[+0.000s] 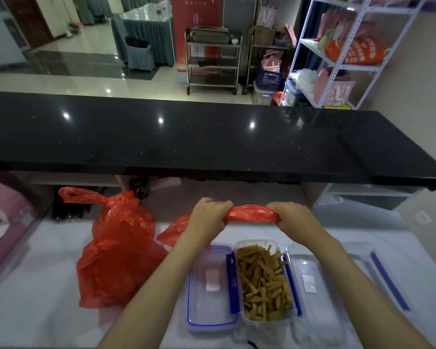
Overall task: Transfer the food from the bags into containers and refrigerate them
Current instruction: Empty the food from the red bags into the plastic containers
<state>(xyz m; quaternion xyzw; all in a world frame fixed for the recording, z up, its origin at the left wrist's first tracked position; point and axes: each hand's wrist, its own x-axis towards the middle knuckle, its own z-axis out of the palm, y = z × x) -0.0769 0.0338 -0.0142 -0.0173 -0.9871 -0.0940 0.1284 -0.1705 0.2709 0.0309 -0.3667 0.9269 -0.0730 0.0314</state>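
My left hand [208, 215] and my right hand [291, 216] both grip a scrunched, emptied red plastic bag [252, 214], stretched between them above the white counter. Its loose end [173, 231] hangs past my left wrist. Below the hands stands a clear container [263, 280] filled with brown food strips. A blue-edged clear lid [209, 285] lies flat to its left. To its right rests an empty clear container [310, 280] and beyond it another lid [385, 278]. A bulging red bag [116, 250] with tied handles stands at the left.
A raised black stone countertop [212, 137] runs across behind the white work surface [48, 311]. Something pink [3, 222] sits at the far left. Beyond are steel trolleys [213, 59] and a white shelf rack [342, 51] with bags.
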